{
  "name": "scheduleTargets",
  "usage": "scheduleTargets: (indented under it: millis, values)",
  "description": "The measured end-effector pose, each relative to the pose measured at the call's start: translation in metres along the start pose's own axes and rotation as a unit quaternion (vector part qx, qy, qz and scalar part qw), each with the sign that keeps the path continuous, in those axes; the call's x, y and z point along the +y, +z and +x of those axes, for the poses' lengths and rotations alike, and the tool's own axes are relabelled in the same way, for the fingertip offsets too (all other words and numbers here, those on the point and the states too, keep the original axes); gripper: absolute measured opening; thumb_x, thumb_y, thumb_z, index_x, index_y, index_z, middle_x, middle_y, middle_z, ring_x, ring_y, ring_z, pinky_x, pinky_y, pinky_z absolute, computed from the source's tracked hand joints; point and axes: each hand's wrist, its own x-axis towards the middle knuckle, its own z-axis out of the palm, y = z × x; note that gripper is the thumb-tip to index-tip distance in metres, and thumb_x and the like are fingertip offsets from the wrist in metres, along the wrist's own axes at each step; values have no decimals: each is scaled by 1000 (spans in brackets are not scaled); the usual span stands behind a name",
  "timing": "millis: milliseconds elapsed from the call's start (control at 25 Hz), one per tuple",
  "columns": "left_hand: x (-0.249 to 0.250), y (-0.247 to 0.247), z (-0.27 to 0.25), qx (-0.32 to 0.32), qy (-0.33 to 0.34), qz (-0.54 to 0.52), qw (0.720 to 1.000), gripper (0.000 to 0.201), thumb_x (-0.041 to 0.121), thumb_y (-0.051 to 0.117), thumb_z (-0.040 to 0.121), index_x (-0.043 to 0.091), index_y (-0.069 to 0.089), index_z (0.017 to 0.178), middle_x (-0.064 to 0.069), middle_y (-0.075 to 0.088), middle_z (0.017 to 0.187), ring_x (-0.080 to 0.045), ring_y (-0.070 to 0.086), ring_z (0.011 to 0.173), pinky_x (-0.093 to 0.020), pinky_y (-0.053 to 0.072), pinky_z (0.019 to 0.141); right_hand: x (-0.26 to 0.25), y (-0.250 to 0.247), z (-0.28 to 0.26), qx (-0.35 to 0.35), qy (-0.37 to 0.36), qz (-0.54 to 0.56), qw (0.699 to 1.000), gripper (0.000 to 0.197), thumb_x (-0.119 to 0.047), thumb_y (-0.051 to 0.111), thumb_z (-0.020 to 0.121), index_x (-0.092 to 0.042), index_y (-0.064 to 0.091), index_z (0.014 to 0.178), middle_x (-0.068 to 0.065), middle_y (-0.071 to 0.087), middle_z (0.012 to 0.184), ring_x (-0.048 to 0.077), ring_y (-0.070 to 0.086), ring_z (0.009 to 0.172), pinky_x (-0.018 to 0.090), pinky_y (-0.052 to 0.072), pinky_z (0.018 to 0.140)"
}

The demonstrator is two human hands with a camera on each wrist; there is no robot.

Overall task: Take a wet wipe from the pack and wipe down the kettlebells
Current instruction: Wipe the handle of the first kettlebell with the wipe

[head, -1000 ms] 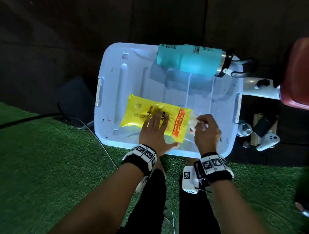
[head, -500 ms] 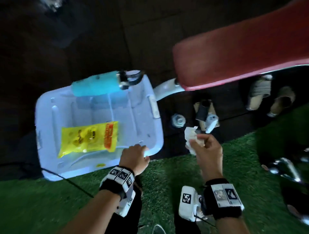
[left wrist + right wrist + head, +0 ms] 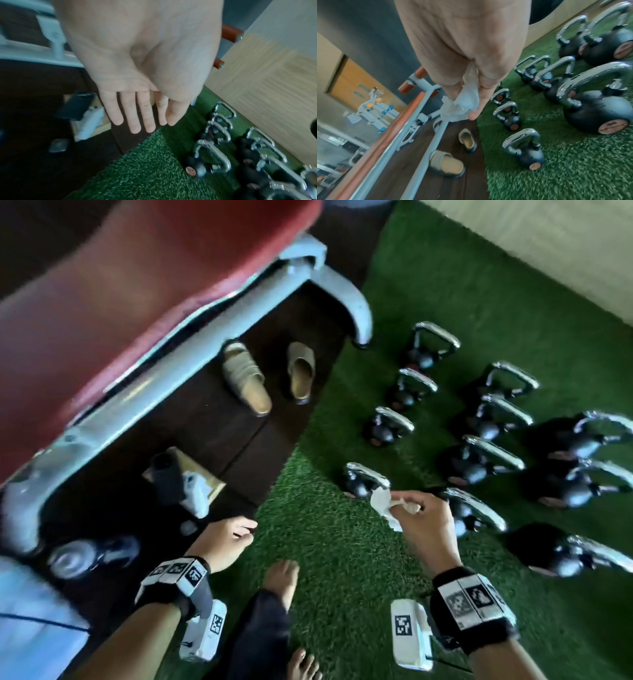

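Your bare left hand [image 3: 224,542] hangs at seven o'clock with fingers [image 3: 133,115] straight and relaxed, holding nothing. At four o'clock your right hand [image 3: 423,525] pinches the crumpled white wet wipe [image 3: 383,503], which droops limply from thumb and fingers. From two to four o'clock the black round kettlebells with chrome handles [image 3: 428,350] stand upright in rows on the green artificial turf [image 3: 335,559]; their round copper-coloured labels are too blurred to read.

Green turf [image 3: 342,559] carries black kettlebells [image 3: 478,463] with silver handles, standing in rows. Just beside the turf, the dark wood floor [image 3: 233,440] holds a pair of beige slippers [image 3: 245,378], near the turf's edge.
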Motion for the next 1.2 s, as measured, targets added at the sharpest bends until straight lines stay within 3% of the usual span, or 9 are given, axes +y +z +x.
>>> scheduleTargets:
  millis: [120, 240, 400, 600, 800, 920, 1000, 1120, 1200]
  values:
    - [29, 61, 119, -28, 44, 52, 997, 23, 22, 64, 95, 36, 69, 113, 10, 75, 109, -6, 70, 95, -5, 44, 72, 82, -4, 67, 51, 16, 17, 998, 27, -10, 75, 78, -36, 73, 69, -11, 72, 77, 9, 63, 71, 25, 43, 62]
    - [36, 75, 162, -42, 54, 72, 995, 25, 23, 64, 97, 34, 69, 118, 9, 75, 116, -6, 68, 101, 0, 40, 70, 98, 5, 91, 57, 18, 23, 998, 23, -12, 75, 76, -34, 73, 70, -13, 70, 75, 9, 64, 70, 25, 46, 61]
    - [45, 122, 272, -75, 120, 114, 983, 42, 38, 73, 90, 40, 58, 129, 12, 69, 126, -5, 69, 101, -18, 55, 80, 165, 38, 156, 76, -2, 82, 994, 4, -27, 77, 72, -27, 76, 76, -6, 72, 80, 11, 63, 64, 24, 45, 54]
    - [57, 159, 343, -23, 228, 43, 973, 103, 60, 85, 64, 38, 33, 150, 22, 47, 134, -6, 60, 117, -26, 55, 92, 188, 65, 198, 81, -69, 95, 990, 24, -44, 90, 68, -26, 77, 75, -11, 72, 86, 2, 67, 71, 19, 51, 55]
    - [69, 179, 377, 6, 319, -41, 947, 92, 47, 97, 58, 49, 43, 133, 29, 52, 132, 13, 54, 118, -9, 45, 93, 188, 79, 219, 116, -130, 7, 985, 15, -32, 88, 70, -30, 73, 68, -19, 67, 77, -6, 62, 75, 7, 41, 54]
    - [81, 185, 382, 0, 316, -46, 948, 84, 51, 99, 48, 44, 54, 119, 21, 63, 122, 4, 61, 112, -14, 49, 94, 183, 83, 218, 142, -167, -7, 976, 12, -32, 84, 77, -31, 74, 73, -18, 67, 70, -14, 58, 72, 5, 41, 56]
    - [84, 193, 386, -1, 319, -43, 947, 87, 54, 100, 42, 38, 58, 116, 17, 68, 117, 5, 63, 109, -19, 51, 96, 181, 94, 215, 178, -186, -10, 966, 10, -25, 80, 81, -33, 73, 82, -19, 71, 77, -12, 61, 77, 4, 42, 60]
    - [84, 210, 386, 32, 344, -77, 935, 78, 48, 101, 44, 37, 63, 111, 18, 72, 110, 13, 63, 102, -7, 49, 87, 180, 117, 213, 219, -213, -23, 952, 33, -4, 72, 82, -30, 77, 102, -18, 75, 96, -7, 66, 85, -3, 42, 71]
    - [82, 217, 387, 48, 359, -102, 926, 73, 44, 102, 46, 36, 64, 108, 18, 73, 107, 13, 64, 101, -4, 46, 83, 181, 130, 212, 265, -234, -11, 935, 35, 4, 70, 79, -24, 81, 98, -16, 72, 98, -5, 65, 89, -2, 43, 77]
